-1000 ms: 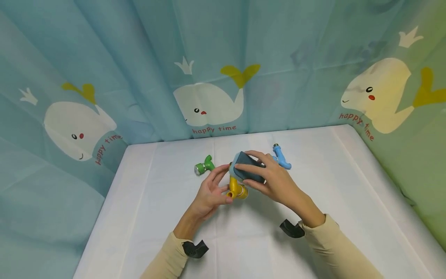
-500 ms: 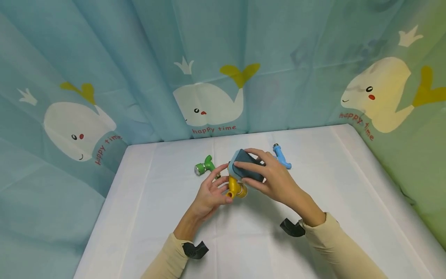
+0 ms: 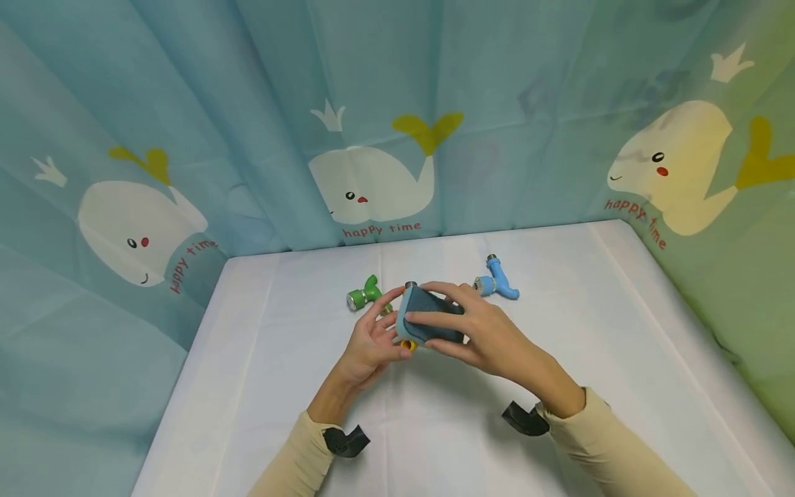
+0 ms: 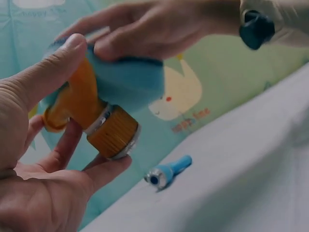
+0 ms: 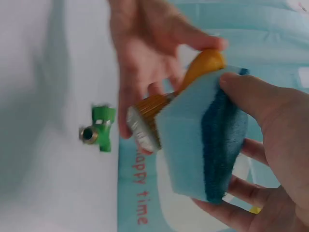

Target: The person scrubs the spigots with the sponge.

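Three whales on the curtain (image 3: 186, 103) read "happy time".

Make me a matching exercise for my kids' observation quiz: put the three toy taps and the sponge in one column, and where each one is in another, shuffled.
Things:
1. yellow tap
2. green tap
3. blue tap
4. sponge

Places:
A. lying on the white table, to the left of both hands
B. gripped in the right hand
C. held in the left hand
D. lying on the table, beyond the right hand

Pairs: 1-C, 2-A, 3-D, 4-B
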`<state>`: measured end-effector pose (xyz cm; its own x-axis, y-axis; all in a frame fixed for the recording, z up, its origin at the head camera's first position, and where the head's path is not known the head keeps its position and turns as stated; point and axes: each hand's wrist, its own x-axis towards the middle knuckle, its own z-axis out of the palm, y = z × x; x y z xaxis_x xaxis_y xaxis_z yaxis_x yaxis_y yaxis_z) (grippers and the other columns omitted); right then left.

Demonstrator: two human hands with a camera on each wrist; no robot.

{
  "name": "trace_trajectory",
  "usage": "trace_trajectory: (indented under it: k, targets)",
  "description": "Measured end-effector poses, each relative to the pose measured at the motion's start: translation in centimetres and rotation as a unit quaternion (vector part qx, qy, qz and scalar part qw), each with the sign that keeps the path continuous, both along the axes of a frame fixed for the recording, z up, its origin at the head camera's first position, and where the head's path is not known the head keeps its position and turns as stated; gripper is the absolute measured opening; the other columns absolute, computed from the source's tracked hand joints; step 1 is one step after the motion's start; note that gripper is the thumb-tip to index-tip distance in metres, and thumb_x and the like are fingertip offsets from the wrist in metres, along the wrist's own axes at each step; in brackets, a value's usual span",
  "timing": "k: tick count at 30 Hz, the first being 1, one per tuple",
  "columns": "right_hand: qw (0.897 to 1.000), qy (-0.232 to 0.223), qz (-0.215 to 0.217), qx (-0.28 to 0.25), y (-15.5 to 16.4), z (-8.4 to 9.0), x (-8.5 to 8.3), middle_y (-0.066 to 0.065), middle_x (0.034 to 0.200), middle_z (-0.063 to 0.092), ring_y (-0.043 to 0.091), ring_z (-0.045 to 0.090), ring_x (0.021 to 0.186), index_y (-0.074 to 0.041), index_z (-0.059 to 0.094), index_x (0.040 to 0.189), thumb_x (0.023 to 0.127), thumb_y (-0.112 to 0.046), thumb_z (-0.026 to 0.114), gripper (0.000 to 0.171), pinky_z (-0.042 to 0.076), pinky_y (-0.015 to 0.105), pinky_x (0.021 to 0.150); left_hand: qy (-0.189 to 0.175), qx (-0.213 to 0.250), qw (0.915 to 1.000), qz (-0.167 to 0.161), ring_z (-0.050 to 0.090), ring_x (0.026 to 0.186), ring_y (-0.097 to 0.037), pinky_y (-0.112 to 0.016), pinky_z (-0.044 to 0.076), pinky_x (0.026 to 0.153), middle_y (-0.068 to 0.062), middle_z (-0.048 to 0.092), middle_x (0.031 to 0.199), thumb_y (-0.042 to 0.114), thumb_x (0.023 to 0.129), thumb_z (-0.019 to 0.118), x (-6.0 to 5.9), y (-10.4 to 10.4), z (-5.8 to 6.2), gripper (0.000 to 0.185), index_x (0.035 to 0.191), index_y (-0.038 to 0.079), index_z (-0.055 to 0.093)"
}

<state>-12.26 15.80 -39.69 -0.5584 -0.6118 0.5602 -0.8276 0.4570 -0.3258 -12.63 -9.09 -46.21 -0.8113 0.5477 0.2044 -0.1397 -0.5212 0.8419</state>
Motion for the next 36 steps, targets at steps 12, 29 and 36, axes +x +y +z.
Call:
trace_trajectory:
  k: [12, 29, 36]
  targets:
    - [0.997, -0.015, -0.08, -0.009, 0.1, 0.0, -1.5, 0.016, 0.146, 0.053, 0.032, 0.059, 0.116, -0.025, 0.068, 0.137, 0.09, -0.027, 0.082, 0.049, 0.059, 0.043, 0.079, 0.016, -0.013, 0.9998, -0.005, 0.057, 0.119, -0.027, -0.032, 0.058, 0.093, -0.015, 0.056, 0.132, 0.007, 0.076, 0.092, 0.5, 0.1, 0.1, 0.107, 0.16, 0.004, 0.026]
    - [0.994, -0.076, -0.071, 0.039, 1.8, 1.1, -2.5, 0.013, 0.149, 0.05, 0.034, 0.054, 0.124, -0.027, 0.067, 0.138, 0.096, -0.028, 0.075, 0.042, 0.057, 0.048, 0.082, 0.136, -0.096, 0.9849, -0.048, 0.047, 0.136, -0.033, -0.046, 0.043, 0.113, -0.031, 0.047, 0.144, 0.005, 0.08, 0.088, -0.3, -0.9, 0.0, 0.099, 0.159, -0.001, 0.03]
    - [0.992, -0.11, -0.042, 0.039, 2.3, 1.5, -2.9, 0.015, 0.146, 0.052, 0.033, 0.055, 0.125, -0.024, 0.067, 0.139, 0.098, -0.026, 0.073, 0.042, 0.056, 0.05, 0.088, 0.14, -0.118, 0.9802, -0.075, 0.046, 0.137, -0.03, -0.045, 0.041, 0.114, -0.032, 0.041, 0.148, 0.004, 0.079, 0.089, -0.5, -1.2, 0.1, 0.097, 0.159, 0.001, 0.033]
